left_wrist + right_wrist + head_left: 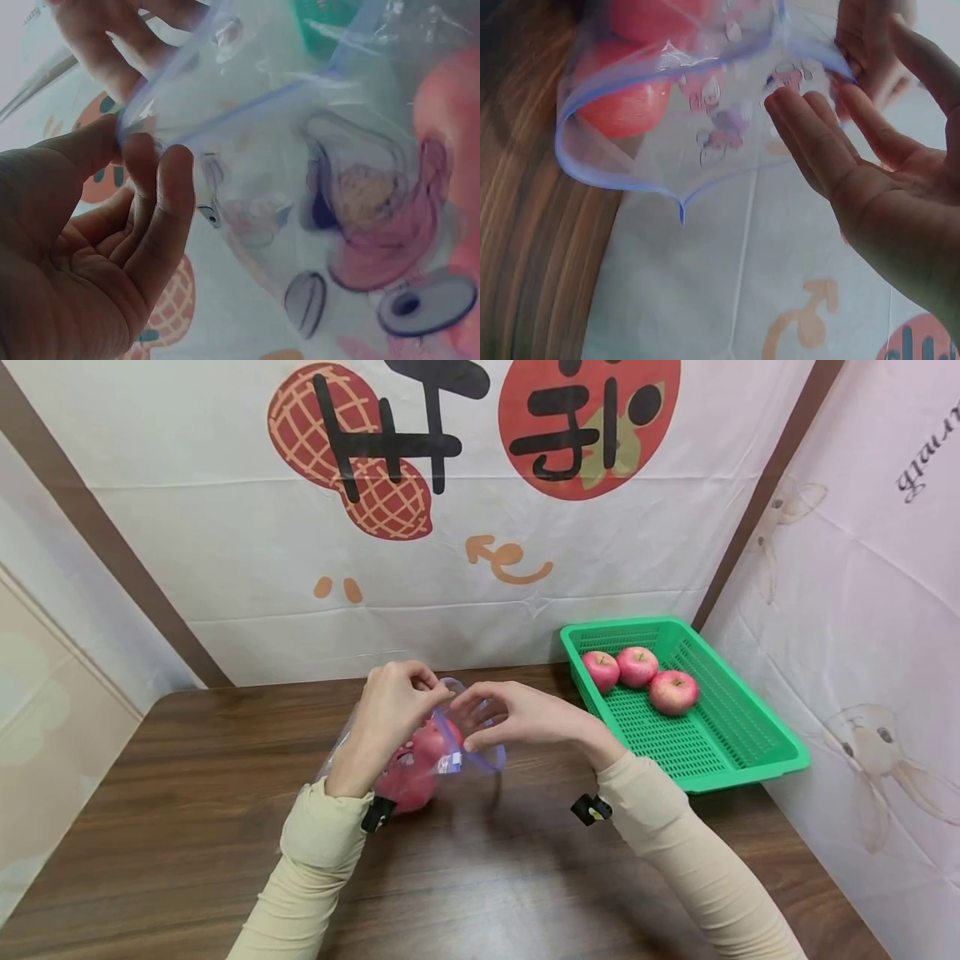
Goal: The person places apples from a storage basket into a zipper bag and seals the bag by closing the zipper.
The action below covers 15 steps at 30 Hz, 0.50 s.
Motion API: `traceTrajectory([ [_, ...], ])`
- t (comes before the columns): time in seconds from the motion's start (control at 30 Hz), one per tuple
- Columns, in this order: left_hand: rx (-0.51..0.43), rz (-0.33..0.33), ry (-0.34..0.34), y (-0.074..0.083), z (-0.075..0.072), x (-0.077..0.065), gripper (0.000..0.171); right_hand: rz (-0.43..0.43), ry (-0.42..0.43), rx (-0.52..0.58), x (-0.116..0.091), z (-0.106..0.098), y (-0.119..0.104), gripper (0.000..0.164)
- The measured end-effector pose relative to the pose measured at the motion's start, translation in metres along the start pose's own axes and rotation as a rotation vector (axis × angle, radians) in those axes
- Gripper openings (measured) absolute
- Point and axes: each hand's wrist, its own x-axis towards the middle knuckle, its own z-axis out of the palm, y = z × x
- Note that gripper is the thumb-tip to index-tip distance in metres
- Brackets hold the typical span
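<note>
A clear zip bag [448, 763] with a purple-blue rim and cartoon prints stands on the table, its mouth spread toward the right. Inside it are red apples [408, 781], partly hidden by the left forearm and the prints. My left hand [397, 702] pinches the far corner of the rim between thumb and forefinger, which the left wrist view shows closely. At the bag's mouth is my right hand [517, 714], its fingers extended and nothing in its palm [900, 195]. Whether a fingertip touches the rim there, I cannot tell.
On the right, a green plastic basket [772, 764] holds three red apples [673, 692]. The brown wooden table [480, 877] ends at a printed cloth backdrop [247, 560] behind and another cloth [900, 652] at the right.
</note>
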Motion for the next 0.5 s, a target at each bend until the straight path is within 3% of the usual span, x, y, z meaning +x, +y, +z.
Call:
traceTrajectory([
  [0.27, 0.017, 0.016, 0.032, -0.002, -0.002, 0.0, 0.008, 0.04, 0.106, 0.022, -0.024, -0.027, 0.004, 0.043],
  [0.5, 0.022, 0.012, 0.022, -0.003, 0.0, -0.001, 0.007, 0.129, 0.265, -0.065, -0.047, -0.057, -0.001, 0.043],
])
